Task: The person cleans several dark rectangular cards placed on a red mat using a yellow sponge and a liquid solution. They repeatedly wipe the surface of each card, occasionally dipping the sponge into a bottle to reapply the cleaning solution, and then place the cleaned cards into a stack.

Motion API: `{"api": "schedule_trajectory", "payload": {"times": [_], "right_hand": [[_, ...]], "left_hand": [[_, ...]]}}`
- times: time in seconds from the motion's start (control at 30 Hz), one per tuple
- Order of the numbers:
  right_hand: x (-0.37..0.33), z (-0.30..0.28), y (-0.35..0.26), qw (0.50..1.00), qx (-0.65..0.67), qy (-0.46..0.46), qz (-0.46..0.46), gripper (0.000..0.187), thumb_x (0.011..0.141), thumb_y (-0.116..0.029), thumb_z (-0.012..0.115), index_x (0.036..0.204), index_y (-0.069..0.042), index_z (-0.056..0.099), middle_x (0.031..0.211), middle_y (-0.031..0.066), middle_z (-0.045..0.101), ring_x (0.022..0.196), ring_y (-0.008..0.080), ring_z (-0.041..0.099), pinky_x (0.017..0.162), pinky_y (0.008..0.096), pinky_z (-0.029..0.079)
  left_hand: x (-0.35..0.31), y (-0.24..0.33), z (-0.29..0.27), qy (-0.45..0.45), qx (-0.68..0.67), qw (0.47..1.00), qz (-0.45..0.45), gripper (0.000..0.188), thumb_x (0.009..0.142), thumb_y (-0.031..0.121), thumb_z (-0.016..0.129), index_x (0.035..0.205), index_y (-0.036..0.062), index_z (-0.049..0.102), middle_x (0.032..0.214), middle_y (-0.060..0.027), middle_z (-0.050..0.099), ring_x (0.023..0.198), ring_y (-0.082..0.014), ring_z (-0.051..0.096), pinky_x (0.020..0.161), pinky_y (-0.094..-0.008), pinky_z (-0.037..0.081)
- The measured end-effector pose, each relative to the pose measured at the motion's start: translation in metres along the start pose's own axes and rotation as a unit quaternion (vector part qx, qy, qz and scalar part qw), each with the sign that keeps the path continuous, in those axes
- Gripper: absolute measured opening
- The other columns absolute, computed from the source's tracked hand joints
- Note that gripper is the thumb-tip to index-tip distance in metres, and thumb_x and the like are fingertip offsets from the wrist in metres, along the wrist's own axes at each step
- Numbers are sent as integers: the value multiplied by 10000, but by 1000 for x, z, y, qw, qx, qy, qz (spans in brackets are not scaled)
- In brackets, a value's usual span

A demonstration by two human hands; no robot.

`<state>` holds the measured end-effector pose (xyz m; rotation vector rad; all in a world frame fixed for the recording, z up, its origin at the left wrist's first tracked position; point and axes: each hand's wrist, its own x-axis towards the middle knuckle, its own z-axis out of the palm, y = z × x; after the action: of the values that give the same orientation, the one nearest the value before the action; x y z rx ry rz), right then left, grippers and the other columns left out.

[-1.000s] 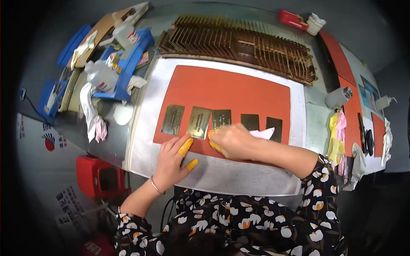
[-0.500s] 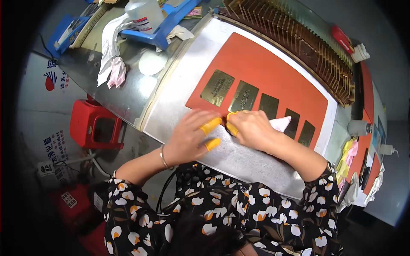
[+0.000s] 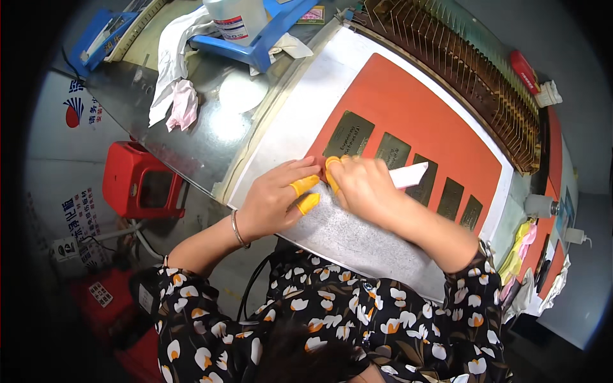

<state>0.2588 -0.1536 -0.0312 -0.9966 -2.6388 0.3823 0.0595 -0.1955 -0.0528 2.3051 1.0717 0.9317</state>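
Observation:
My left hand lies at the near left corner of the orange sheet, its fingers stretched out and the thumb apart. Yellow finger cots cover some of its fingers. Close beside it, my right hand is closed, with yellow cots at the thumb side. A folded white and pink cloth or paper sticks out from under the right hand. Dark brass-coloured engraved plates lie in a row on the sheet; the leftmost plate is just beyond my fingertips. What the right fingertips press on is hidden.
A rack of upright metal plates runs along the far side. Far left, a blue plastic holder carries a clear bottle, near white and pink cloths. A red stool stands at left; bottles and cloths lie at right.
The view has shifted, so the sheet and plates appear further right. Both hands have moved left relative to the plates, toward the sheet's corner. The folded white piece has moved with my right hand.

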Motion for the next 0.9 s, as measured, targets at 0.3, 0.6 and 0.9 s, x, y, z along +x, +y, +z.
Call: {"api": "schedule_trajectory", "payload": {"times": [0.3,0.6,0.9], "right_hand": [[-121,-99,4,907,379,-101,153,174,842,-143,610,746,-15,542,646,75,595,536,218,565,480,325,426],[-310,-115,24,786,461,162,379,156,819,-137,665,806,-1,591,676,2,569,572,60,496,498,203,365],[-379,-72,78,665,488,434,362,106,896,-143,560,883,-40,581,683,-20,531,525,44,428,462,190,328]], "left_hand": [[17,8,-8,32,46,998,-8,246,718,65,696,953,30,631,948,-92,645,803,-263,598,729,-353,445],[73,71,56,-91,33,990,105,444,707,208,750,1080,35,584,1051,-104,604,959,-258,565,829,-373,405],[166,158,196,-220,92,966,96,1025,557,417,829,1296,-115,359,1225,-225,438,1197,-326,379,994,-431,270]]}}
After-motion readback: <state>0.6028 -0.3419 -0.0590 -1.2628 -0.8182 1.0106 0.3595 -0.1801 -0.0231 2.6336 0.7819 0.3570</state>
